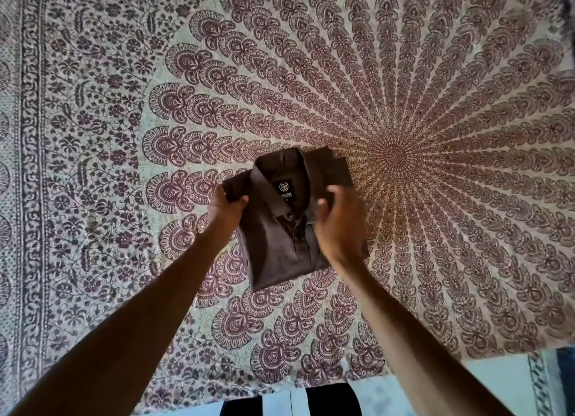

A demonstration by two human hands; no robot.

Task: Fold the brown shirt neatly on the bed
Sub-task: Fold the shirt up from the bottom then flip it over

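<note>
The brown shirt [280,247] lies folded into a compact rectangle at the middle of the bed [93,135], collar and black neck label facing up, buttons down its front. My left hand [225,208] pinches the shirt's upper left shoulder corner. My right hand [340,222] rests over the right side of the shirt beside the collar, fingers curled and blurred; whether they grip the cloth is unclear. The shirt's right edge is hidden under that hand.
A patterned bedspread with a maroon mandala print [395,157] covers the whole bed. The bed's near edge [311,387] runs along the bottom, with pale floor [497,381] and my dark legs [333,400] below it.
</note>
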